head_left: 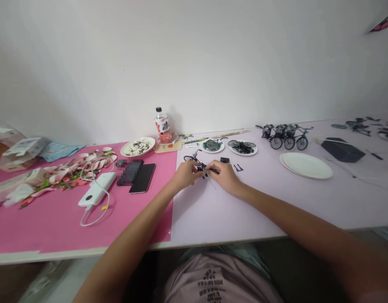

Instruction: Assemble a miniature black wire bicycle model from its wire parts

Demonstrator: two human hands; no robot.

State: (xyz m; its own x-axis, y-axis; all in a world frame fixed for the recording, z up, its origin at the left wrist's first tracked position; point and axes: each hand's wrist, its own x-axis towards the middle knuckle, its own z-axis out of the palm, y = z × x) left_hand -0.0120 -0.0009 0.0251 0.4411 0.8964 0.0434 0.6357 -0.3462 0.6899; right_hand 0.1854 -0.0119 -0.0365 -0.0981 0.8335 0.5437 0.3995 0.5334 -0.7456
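Over the lilac part of the table, my left hand (185, 174) is closed on a small model bicycle (190, 158), whose wheel and handlebar stick out past the fingers. My right hand (226, 175) is closed on a thin black-handled tool (214, 171), its tip at the bicycle's frame; the exact kind of tool is hard to make out. Fingers hide much of the frame between the hands. Just beyond my right hand lie a small black block (224, 160) and some short black parts (238, 168).
Behind the hands are plates of green parts (212, 145) and black parts (242, 147). Several model bicycles (285, 136) stand to the right, near white plates (306, 165). On the pink side are a phone (142, 179), a power bank (97, 189), a bottle (163, 126) and petal-like pieces (76, 170).
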